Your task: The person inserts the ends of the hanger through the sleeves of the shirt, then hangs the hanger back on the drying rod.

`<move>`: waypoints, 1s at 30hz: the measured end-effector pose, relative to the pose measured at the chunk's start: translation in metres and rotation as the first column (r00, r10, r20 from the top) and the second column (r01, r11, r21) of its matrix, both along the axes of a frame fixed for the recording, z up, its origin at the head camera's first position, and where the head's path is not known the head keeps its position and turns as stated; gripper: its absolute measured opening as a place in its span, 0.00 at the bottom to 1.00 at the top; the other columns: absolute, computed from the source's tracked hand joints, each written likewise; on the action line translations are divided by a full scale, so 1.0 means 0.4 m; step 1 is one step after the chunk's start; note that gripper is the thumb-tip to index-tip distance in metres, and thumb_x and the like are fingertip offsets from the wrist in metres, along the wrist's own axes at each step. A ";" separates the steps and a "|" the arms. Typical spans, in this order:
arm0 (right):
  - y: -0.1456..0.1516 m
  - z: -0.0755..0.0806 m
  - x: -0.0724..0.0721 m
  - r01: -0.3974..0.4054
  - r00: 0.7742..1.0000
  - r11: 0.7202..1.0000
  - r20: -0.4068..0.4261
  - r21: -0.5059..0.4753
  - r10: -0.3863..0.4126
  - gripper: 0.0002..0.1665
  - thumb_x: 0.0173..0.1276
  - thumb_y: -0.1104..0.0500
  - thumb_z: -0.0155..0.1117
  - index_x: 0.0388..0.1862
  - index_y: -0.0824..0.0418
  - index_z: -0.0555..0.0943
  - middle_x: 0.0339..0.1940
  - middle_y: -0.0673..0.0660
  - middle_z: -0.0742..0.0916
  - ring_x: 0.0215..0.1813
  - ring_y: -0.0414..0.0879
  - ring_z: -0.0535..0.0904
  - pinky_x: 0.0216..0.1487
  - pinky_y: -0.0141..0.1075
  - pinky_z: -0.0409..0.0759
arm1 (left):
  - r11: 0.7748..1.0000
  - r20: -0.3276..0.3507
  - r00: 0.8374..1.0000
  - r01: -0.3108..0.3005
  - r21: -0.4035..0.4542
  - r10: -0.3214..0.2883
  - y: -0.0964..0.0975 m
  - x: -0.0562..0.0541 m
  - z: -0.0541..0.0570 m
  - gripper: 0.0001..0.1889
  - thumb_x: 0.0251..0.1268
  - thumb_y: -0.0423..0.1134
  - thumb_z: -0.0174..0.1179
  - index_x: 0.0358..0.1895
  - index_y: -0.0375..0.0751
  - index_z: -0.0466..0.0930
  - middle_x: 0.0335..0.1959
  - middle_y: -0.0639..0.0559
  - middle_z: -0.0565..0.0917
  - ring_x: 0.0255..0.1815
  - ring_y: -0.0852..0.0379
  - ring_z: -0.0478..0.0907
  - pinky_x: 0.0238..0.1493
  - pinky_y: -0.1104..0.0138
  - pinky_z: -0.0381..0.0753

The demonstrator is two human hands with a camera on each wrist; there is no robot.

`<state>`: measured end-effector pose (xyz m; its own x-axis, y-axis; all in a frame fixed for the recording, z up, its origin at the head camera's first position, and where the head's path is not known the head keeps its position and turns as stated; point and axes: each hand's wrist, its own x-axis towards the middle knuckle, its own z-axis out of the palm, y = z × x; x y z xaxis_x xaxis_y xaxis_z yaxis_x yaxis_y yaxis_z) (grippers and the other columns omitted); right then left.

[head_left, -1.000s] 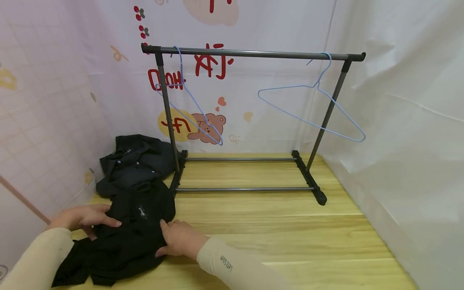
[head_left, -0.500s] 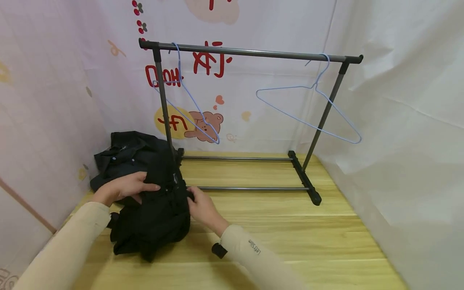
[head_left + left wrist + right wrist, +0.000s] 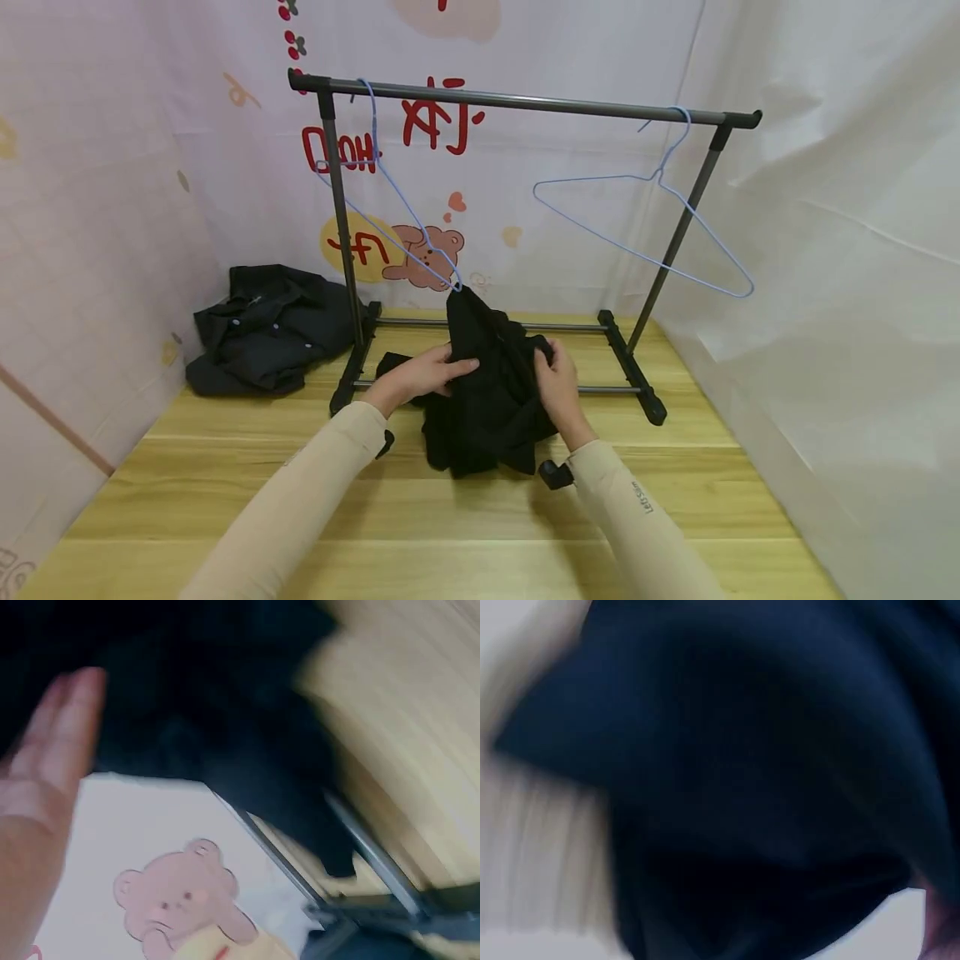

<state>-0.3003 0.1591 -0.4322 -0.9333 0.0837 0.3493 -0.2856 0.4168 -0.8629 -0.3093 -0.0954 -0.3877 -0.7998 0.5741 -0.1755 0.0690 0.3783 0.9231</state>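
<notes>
A crumpled black shirt [image 3: 491, 400] is held up in front of the rack, its lower folds hanging just over the wooden surface. My left hand [image 3: 423, 375] holds its left side, thumb on the near face and the other fingers mostly behind the cloth. On the opposite side, my right hand [image 3: 557, 383] grips a bunched edge. Dark cloth [image 3: 742, 765] fills most of the blurred right wrist view, with only a sliver of hand at the lower right. In the left wrist view, fingers [image 3: 67, 735] lie along the black fabric [image 3: 210, 712].
A dark buttoned shirt [image 3: 273, 333] lies folded at the back left, beside the rack's left foot. The grey clothes rack [image 3: 517, 101] spans the back. Two blue wire hangers hang from its bar, a left hanger [image 3: 405, 204] and a right hanger [image 3: 600, 237]. Fabric walls enclose both sides.
Both hands have lifted the black shirt from the left and carried it rightward to the middle, before the rack. The dark buttoned shirt stays at the back left, now uncovered.
</notes>
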 end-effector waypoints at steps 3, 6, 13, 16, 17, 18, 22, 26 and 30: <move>0.083 -0.031 -0.015 0.091 0.995 0.948 -0.001 0.306 -0.096 0.27 0.77 0.57 0.56 0.70 0.66 0.67 0.63 0.72 0.74 0.59 0.67 0.73 0.56 0.58 0.73 | 0.980 -0.040 0.999 -0.007 -0.201 -0.001 -0.026 -0.006 -0.029 0.33 0.75 0.53 0.55 0.75 0.39 0.61 0.67 0.40 0.72 0.61 0.45 0.75 0.59 0.49 0.75; 0.143 -0.051 -0.024 0.106 0.994 0.799 -0.078 0.592 -0.074 0.31 0.72 0.62 0.62 0.72 0.65 0.69 0.70 0.74 0.68 0.67 0.72 0.66 0.61 0.64 0.68 | 0.948 -0.086 0.995 -0.068 -0.310 0.044 -0.069 -0.016 -0.048 0.34 0.75 0.49 0.56 0.76 0.36 0.58 0.67 0.37 0.71 0.61 0.43 0.76 0.58 0.50 0.76; 0.172 -0.049 -0.022 -0.113 0.975 0.691 -0.053 0.714 0.214 0.23 0.66 0.71 0.61 0.60 0.61 0.82 0.66 0.68 0.75 0.67 0.67 0.66 0.65 0.63 0.63 | 0.948 -0.246 0.958 -0.207 -0.242 0.146 -0.064 -0.042 -0.048 0.33 0.78 0.38 0.50 0.80 0.40 0.48 0.74 0.35 0.61 0.73 0.38 0.61 0.68 0.45 0.64; 0.157 -0.037 -0.018 -0.222 0.959 0.715 0.015 0.663 0.284 0.25 0.66 0.73 0.55 0.61 0.63 0.81 0.60 0.64 0.78 0.64 0.63 0.69 0.64 0.59 0.66 | 0.920 -0.387 0.915 -0.244 -0.306 0.114 -0.028 -0.053 -0.040 0.36 0.76 0.32 0.51 0.81 0.44 0.43 0.79 0.38 0.51 0.77 0.39 0.51 0.71 0.45 0.57; 0.151 -0.032 -0.016 -0.263 0.950 0.723 0.040 0.639 0.311 0.26 0.66 0.74 0.53 0.61 0.64 0.81 0.57 0.62 0.79 0.61 0.61 0.71 0.62 0.56 0.68 | 0.906 -0.438 0.895 -0.253 -0.339 0.087 -0.017 -0.057 -0.037 0.38 0.74 0.29 0.51 0.81 0.45 0.42 0.80 0.39 0.47 0.78 0.39 0.47 0.72 0.46 0.56; 0.145 -0.025 -0.011 -0.302 0.940 0.728 0.064 0.616 0.336 0.27 0.65 0.75 0.51 0.61 0.64 0.81 0.54 0.61 0.80 0.59 0.60 0.72 0.60 0.54 0.70 | 0.885 -0.489 0.871 -0.265 -0.383 0.049 -0.004 -0.061 -0.034 0.41 0.72 0.25 0.52 0.81 0.46 0.42 0.80 0.40 0.44 0.79 0.40 0.44 0.73 0.46 0.55; 0.127 -0.004 0.005 -0.456 0.881 0.712 0.160 0.533 0.444 0.33 0.61 0.79 0.48 0.63 0.61 0.80 0.46 0.54 0.81 0.49 0.51 0.75 0.47 0.43 0.72 | 0.755 -0.618 0.762 -0.288 -0.589 -0.192 0.032 -0.077 -0.018 0.44 0.65 0.22 0.58 0.80 0.49 0.49 0.80 0.39 0.43 0.80 0.39 0.40 0.73 0.46 0.53; 0.118 0.016 0.024 -0.597 0.801 0.670 0.286 0.441 0.525 0.37 0.62 0.79 0.49 0.70 0.59 0.74 0.51 0.56 0.81 0.51 0.52 0.76 0.50 0.45 0.75 | 0.655 -0.600 0.716 -0.267 -0.707 -0.357 0.040 -0.082 -0.007 0.27 0.66 0.30 0.64 0.68 0.51 0.73 0.75 0.40 0.61 0.77 0.40 0.51 0.73 0.43 0.51; 0.111 0.025 0.035 -0.669 0.742 0.647 0.388 0.366 0.547 0.38 0.68 0.71 0.61 0.76 0.60 0.65 0.61 0.60 0.77 0.60 0.56 0.74 0.60 0.51 0.73 | 0.647 -0.578 0.723 -0.240 -0.724 -0.379 0.019 -0.087 -0.014 0.06 0.68 0.37 0.65 0.45 0.52 0.82 0.54 0.49 0.79 0.64 0.45 0.71 0.71 0.40 0.53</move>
